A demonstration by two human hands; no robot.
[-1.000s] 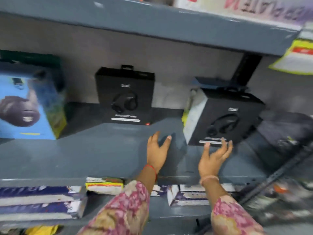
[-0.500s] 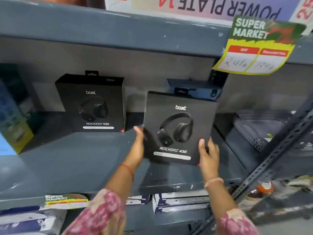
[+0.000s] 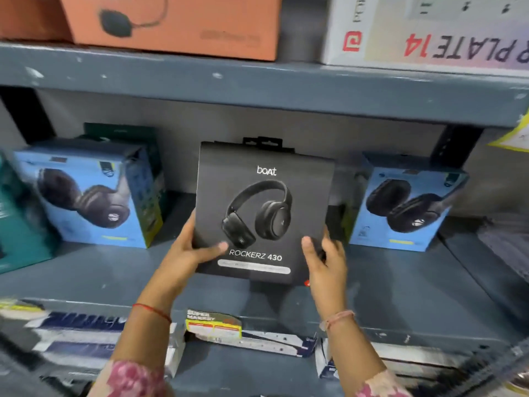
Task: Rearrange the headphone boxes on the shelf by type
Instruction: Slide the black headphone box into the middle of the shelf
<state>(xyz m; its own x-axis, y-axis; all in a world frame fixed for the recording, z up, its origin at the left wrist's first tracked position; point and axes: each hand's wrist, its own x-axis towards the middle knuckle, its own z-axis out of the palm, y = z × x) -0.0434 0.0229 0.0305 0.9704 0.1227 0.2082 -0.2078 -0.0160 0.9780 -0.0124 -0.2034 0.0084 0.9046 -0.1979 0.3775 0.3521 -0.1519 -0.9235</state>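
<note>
A black "boat Rockerz 430" headphone box stands upright at the middle of the grey shelf, facing me. My left hand grips its lower left edge, thumb on the front. My right hand grips its lower right edge. A blue headphone box stands to its left and another blue headphone box to its right. No second black box shows; the held box covers the space behind it.
A teal box sits at the far left and a dark green box behind the left blue one. An orange box and a white box rest on the shelf above. White-and-blue packs lie below.
Both hands closed on the black box and carried it left along the shelf. It now stands between the two blue boxes, and the other black box is out of sight.
</note>
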